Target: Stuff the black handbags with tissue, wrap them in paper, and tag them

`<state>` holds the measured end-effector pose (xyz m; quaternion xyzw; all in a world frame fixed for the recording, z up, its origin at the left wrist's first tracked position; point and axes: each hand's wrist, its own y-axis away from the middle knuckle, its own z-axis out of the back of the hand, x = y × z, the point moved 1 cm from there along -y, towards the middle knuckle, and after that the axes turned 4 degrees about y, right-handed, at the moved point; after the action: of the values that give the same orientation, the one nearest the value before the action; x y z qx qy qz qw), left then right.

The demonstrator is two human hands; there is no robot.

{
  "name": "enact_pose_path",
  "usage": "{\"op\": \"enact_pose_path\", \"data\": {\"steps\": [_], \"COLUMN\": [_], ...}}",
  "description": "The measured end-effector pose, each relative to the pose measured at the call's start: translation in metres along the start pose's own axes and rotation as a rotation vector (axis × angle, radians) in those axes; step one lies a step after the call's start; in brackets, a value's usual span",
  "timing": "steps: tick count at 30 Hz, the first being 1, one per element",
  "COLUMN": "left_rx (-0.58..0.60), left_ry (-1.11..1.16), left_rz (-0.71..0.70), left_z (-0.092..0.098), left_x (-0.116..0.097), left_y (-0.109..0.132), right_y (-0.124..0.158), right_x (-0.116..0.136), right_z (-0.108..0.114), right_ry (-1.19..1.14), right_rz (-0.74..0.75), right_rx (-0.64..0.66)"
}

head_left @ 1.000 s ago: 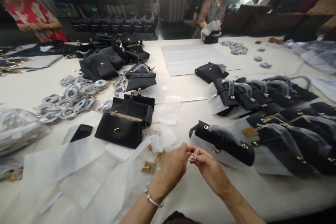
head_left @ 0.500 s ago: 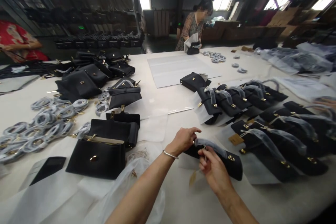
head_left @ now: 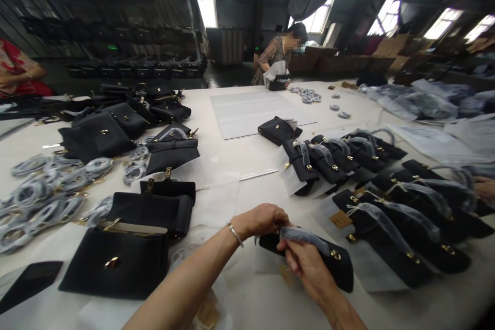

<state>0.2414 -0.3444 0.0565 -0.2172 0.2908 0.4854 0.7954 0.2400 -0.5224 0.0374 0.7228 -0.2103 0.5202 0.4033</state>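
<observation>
A black handbag (head_left: pixel 340 268) lies before me with a plastic-wrapped handle (head_left: pixel 305 236) and gold ring fittings. My left hand (head_left: pixel 263 219), a silver bangle at its wrist, has its fingers curled at the handle's left end; whatever they grip is hidden. Just below the handle, my right hand (head_left: pixel 307 263) is closed in a pinch near that same end. A tan hang tag (head_left: pixel 286 274) dangles under the right fingers. Its string is mostly covered by them.
To the right stand rows of black handbags (head_left: pixel 390 242), some with tags tied on. On the left lie open bags (head_left: pixel 116 263), coils of wrapped straps (head_left: pixel 34 191) and a dark phone-like slab (head_left: pixel 31 283). A co-worker (head_left: pixel 276 54) handles a bag across the table.
My right hand has moved left, its pinch now at the handle's left end. My left fingers have curled in from an outstretched pose. The view has tilted up and shifted right.
</observation>
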Motion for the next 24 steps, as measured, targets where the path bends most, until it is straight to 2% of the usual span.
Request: {"op": "enact_pose_path", "data": {"steps": [3,7,9,12,14,16,19,22,24], "left_rx": [-0.001,0.019,0.096,0.285,0.355,0.372,0.365,0.365,0.327], "left_ry": [0.038,0.328,0.45,0.558,0.529,0.473,0.349,0.192,0.141], "left_rz": [0.042,0.163,0.215,0.28,0.327,0.35,0.315,0.28,0.283], "left_z": [0.002,0.004,0.001,-0.006,-0.009,-0.011,-0.007,0.0,0.004], "left_x": [0.0,0.005,0.009,0.016,0.018,0.016,0.007,-0.004,-0.009], "left_y": [0.001,-0.001,-0.007,-0.018,-0.023,-0.026,-0.028,-0.028,-0.025], "right_y": [-0.001,-0.005,-0.011,-0.019,-0.021,-0.018,-0.013,-0.01,-0.009], "right_x": [-0.003,-0.009,-0.01,-0.01,-0.011,-0.016,-0.023,-0.026,-0.027], "right_z": [-0.003,0.002,0.009,0.021,0.025,0.025,0.018,0.011,0.009], "right_ry": [0.004,0.085,0.15,0.262,0.311,0.334,0.321,0.286,0.237], "right_rz": [-0.002,-0.009,-0.05,-0.134,-0.125,-0.074,-0.03,-0.045,-0.07], "right_rx": [-0.004,-0.048,0.008,0.182,0.187,0.104,0.034,0.033,-0.019]}}
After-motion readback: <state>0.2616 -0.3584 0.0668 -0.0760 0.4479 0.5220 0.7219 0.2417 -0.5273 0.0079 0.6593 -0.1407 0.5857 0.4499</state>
